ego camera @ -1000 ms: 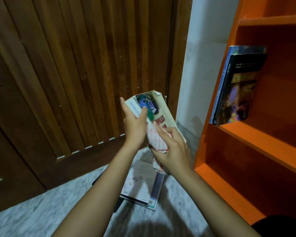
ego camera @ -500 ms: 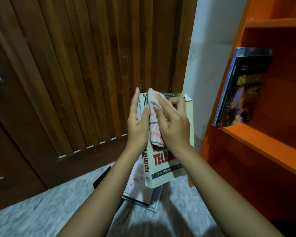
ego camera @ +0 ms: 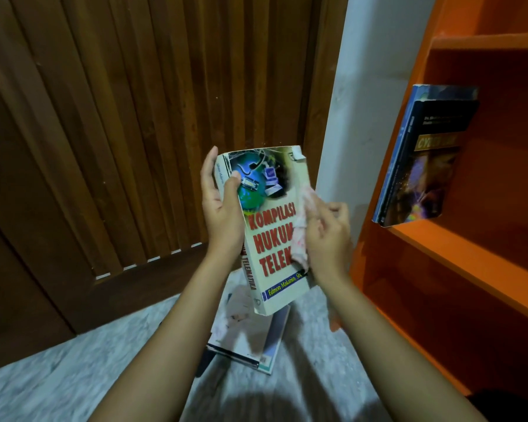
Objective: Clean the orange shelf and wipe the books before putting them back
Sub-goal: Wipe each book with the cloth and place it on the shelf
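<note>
My left hand (ego camera: 221, 208) grips the spine side of a thick white book (ego camera: 270, 248) with red title letters and a globe picture, held upright in front of me. Against the book's right edge my right hand (ego camera: 326, 236) presses a crumpled white and red cloth (ego camera: 301, 229). The orange shelf (ego camera: 457, 254) stands at the right. Two books (ego camera: 424, 159) lean on its middle board, the front one dark with a yellow title. On the floor under the held book lies a small pile of books (ego camera: 244, 333).
A dark brown slatted wooden door (ego camera: 134, 117) fills the left and back. A white wall strip (ego camera: 369, 102) runs between the door and the shelf. The floor (ego camera: 73, 376) is grey-white marble.
The book went from tilted to upright with its cover facing me. My right hand with the cloth moved from the top of the cover down to the right edge.
</note>
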A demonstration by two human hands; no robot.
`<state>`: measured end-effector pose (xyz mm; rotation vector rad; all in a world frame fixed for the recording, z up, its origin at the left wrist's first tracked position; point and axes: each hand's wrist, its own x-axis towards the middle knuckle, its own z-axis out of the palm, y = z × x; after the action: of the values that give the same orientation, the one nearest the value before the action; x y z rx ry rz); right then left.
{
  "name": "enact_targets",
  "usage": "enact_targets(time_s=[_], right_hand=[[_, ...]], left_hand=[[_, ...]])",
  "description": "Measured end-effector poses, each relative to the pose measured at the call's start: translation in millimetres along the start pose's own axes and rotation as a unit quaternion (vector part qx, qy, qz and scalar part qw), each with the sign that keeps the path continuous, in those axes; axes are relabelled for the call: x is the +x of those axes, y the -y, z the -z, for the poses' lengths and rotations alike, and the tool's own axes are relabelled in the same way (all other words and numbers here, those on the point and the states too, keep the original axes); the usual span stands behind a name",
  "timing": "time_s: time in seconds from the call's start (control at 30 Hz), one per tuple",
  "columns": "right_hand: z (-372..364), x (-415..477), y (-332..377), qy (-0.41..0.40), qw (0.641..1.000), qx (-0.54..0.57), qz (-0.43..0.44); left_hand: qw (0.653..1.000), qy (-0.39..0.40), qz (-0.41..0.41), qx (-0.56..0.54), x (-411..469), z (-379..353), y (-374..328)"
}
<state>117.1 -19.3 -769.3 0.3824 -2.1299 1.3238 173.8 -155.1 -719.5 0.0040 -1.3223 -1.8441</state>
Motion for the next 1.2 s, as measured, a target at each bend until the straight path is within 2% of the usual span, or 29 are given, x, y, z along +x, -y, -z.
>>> enact_targets(time_s=[0.03, 0.07, 0.1, 0.17, 0.2, 0.23, 0.3, 0.33, 0.37, 0.43, 0.47, 0.5, 0.53, 0.63, 0.73, 0.8, 0.9, 0.93, 1.0, 1.2], right_hand=[[-3, 2, -4, -0.007, 0.997, 0.004, -0.075], [-6, -2, -2, -0.006, 0.997, 0.012, -0.081], [-10, -12, 7, 0.002, 0.999, 0.025, -0.027], [-15, -41, 17, 0.051, 0.985, 0.032, 0.164], [-16, -46, 11, 0.061, 0.976, 0.024, 0.210], [-16, -45, 2, 0.064, 0.983, 0.028, 0.172], [-13, -36, -12, 0.021, 0.998, 0.043, -0.027], [-12, -38, -15, 0.021, 0.997, 0.053, -0.054], [-11, -43, -16, 0.029, 0.998, 0.054, -0.004], [-7, -64, -7, 0.075, 0.981, 0.062, 0.168], [-7, -71, -9, 0.096, 0.968, 0.054, 0.225], [-6, -74, -14, 0.100, 0.965, 0.041, 0.240], [-4, -74, -17, 0.093, 0.974, 0.034, 0.206], [4, -57, -21, 0.061, 0.996, 0.056, 0.015], [17, -26, -7, 0.081, 0.994, 0.073, -0.015], [28, 3, 0, 0.131, 0.981, 0.133, -0.042], [54, 44, 0, 0.213, 0.926, 0.276, -0.142], [64, 53, -2, 0.232, 0.906, 0.316, -0.161], [84, 67, -15, 0.251, 0.893, 0.335, -0.163], [147, 96, -59, 0.161, 0.916, 0.329, -0.162]], left_hand=[[1.000, -0.004, -0.003, 0.004, 0, 0, 1], [1.000, -0.012, -0.006, 0.006, 1, 0, 2], [1.000, -0.025, -0.009, 0.002, 2, 0, 2], [0.998, -0.058, -0.017, -0.015, 6, 3, 3], [0.997, -0.071, -0.017, -0.021, 8, 6, 3], [0.996, -0.081, -0.018, -0.026, 9, 10, 2], [0.994, -0.097, -0.018, -0.038, 11, 14, -3], [0.994, -0.104, -0.018, -0.039, 11, 16, -5], [0.992, -0.114, -0.020, -0.041, 12, 17, -8], [0.989, -0.134, -0.030, -0.045, 15, 19, -13], [0.989, -0.137, -0.035, -0.044, 16, 20, -15], [0.990, -0.130, -0.039, -0.045, 16, 21, -18], [0.991, -0.119, -0.043, -0.045, 16, 22, -21], [0.994, -0.087, -0.050, -0.033, 12, 22, -30], [0.997, -0.033, -0.047, -0.042, 8, 12, -35], [0.998, 0.013, -0.038, -0.056, 5, -1, -36], [0.995, 0.074, -0.018, -0.071, -5, -33, -34], [0.993, 0.091, -0.011, -0.078, -9, -45, -32], [0.989, 0.119, 0.004, -0.092, -17, -69, -28], [0.970, 0.226, 0.002, -0.092, -21, -144, -12]])
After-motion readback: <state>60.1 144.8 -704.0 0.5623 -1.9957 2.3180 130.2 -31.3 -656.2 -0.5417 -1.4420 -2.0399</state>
